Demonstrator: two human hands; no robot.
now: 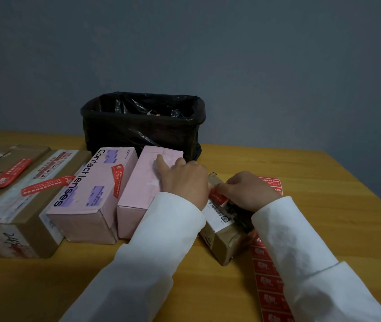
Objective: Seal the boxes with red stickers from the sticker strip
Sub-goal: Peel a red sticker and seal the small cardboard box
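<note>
I see my left hand (180, 180) lying flat with straight fingers on the top of a plain pink cardboard box (145, 189), index finger stretched toward twelve o'clock, gripping nothing. My right hand (247, 191) is curled, thumb and fingers pinching a red rectangular sticker (217, 196) at its right end. That sticker sits at nine o'clock of the pinch, lying over the top of a small brown cardboard box with a white printed label (222, 228), which is just beside the plain pink box at its three o'clock. The long red sticker strip (268, 284) runs from under my right sleeve toward six o'clock, with its far end showing at one o'clock of my right hand. At nine o'clock of the plain pink box stand a pink box printed "Contact lenses" (87, 201) and two brown cardboard boxes (17, 205), each bearing a red sticker. A bin lined with a black plastic bag (143, 126) stands at twelve o'clock on the yellow wooden table (324, 182).
</note>
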